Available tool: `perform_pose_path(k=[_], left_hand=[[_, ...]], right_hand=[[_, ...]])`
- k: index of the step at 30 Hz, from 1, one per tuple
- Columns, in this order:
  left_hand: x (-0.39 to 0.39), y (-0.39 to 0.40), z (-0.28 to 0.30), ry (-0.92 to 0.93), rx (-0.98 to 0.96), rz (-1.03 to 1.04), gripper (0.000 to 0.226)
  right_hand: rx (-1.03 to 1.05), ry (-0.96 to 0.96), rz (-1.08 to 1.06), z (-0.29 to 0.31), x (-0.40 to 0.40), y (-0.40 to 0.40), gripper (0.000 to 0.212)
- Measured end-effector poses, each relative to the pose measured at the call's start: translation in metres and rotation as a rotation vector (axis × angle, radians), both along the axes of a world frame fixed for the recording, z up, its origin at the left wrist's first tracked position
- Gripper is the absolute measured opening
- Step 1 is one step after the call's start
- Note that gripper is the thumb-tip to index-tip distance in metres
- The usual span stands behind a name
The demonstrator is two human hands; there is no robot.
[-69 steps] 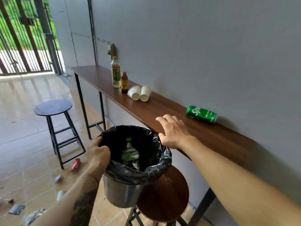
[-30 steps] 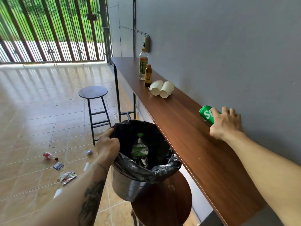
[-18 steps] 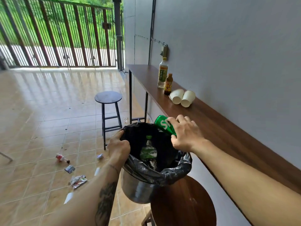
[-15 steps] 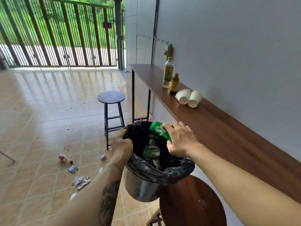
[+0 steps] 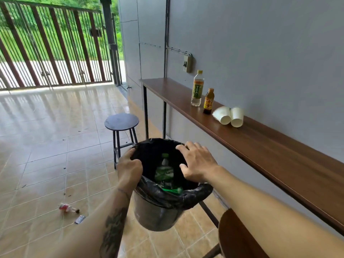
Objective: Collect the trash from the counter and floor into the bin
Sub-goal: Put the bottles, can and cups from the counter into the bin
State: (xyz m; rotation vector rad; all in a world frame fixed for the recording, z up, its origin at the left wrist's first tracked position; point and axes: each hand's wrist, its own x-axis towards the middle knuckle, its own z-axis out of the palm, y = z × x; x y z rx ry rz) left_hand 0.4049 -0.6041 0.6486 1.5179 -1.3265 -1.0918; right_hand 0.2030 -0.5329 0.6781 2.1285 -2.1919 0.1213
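The left hand (image 5: 130,168) clasps the bin (image 5: 158,211) rim, holding it off the floor for loading. The right hand (image 5: 197,162) hovers over the opening, fingers released, empty. Two paper cups (image 5: 229,116) lie near the bench (image 5: 279,155) wall edge.

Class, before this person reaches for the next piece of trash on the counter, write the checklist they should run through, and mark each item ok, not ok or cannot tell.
1. Right hand free to grasp: ok, fingers spread over the bin, holding nothing.
2. Bin held steady: ok, left hand grips its rim.
3. Green can inside the liner: ok, beside the green-label bottle.
4. Counter cleared: not ok; tea bottle, small orange bottle and two paper cups remain.
5. Floor cleared: not ok; wrappers lie on the tiles.
6. Bottles empty: cannot tell.
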Motion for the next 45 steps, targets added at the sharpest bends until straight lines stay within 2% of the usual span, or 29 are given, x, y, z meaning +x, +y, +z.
perform_pose_path(k=[9, 14, 17, 29, 36, 45], left_hand=[[-0.017, -0.047, -0.008, 0.029, -0.031, -0.021, 0.072], [-0.041, -0.08, -0.024, 0.009, -0.038, -0.066, 0.078], [-0.058, -0.103, -0.038, 0.018, -0.033, -0.078, 0.078], [-0.106, -0.173, -0.068, 0.107, 0.08, -0.086, 0.083], [-0.11, -0.197, -0.073, 0.087, 0.128, -0.15, 0.08], [-0.112, -0.219, -0.071, 0.097, 0.15, -0.21, 0.082]], right_hand=[[-0.097, -0.014, -0.367, 0.04, -0.096, -0.035, 0.063], [-0.138, -0.1, -0.603, 0.039, -0.15, -0.066, 0.06], [-0.155, -0.177, -0.713, 0.031, -0.183, -0.092, 0.069], [-0.172, -0.291, -0.945, -0.009, -0.254, -0.179, 0.087], [-0.252, -0.226, -1.012, -0.016, -0.254, -0.196, 0.074], [-0.205, -0.164, -1.048, -0.017, -0.24, -0.195, 0.069]])
